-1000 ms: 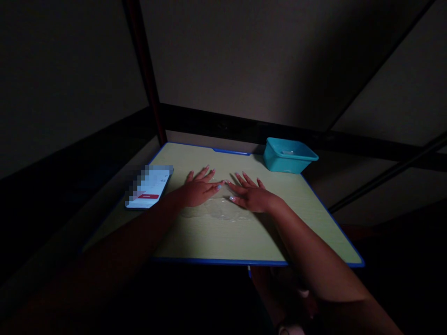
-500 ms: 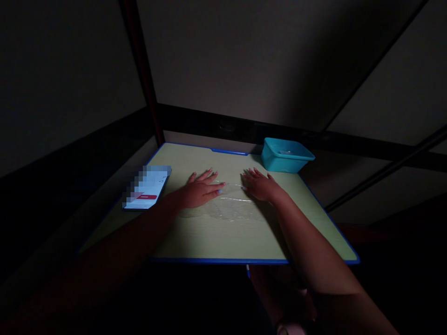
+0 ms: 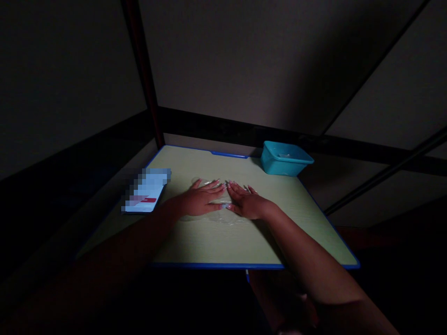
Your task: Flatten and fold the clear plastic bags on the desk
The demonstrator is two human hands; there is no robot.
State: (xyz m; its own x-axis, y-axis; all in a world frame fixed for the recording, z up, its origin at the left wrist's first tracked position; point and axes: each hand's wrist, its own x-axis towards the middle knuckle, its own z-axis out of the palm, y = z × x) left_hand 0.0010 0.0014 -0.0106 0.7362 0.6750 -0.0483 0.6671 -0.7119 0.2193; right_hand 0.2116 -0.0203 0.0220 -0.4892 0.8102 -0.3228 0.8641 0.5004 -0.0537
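Note:
A thin, clear plastic sheet or bag (image 3: 226, 217) lies flat on the small table (image 3: 216, 246), shiny and slightly wrinkled. My left hand (image 3: 199, 199) rests palm down on its left part, fingers stretched out and pointing right. On the right part lies my right hand (image 3: 247, 200), also flat, with its fingers extended toward the left one. The fingertips and thumbs of both hands nearly meet over the middle of the plastic. Much of the sheet is hidden under the hands, so its exact kind cannot be made out.
A phone (image 3: 148, 190) with a lit, partly blurred screen stands at the table's left side. At the back right corner sits a turquoise plastic basket (image 3: 286, 165) with something clear inside. Dark walls rise behind the blue-edged table.
My hands have come closer together and slightly toward me; my right hand has slid left until its fingertips are almost at my left hand's. Both stay flat on the plastic.

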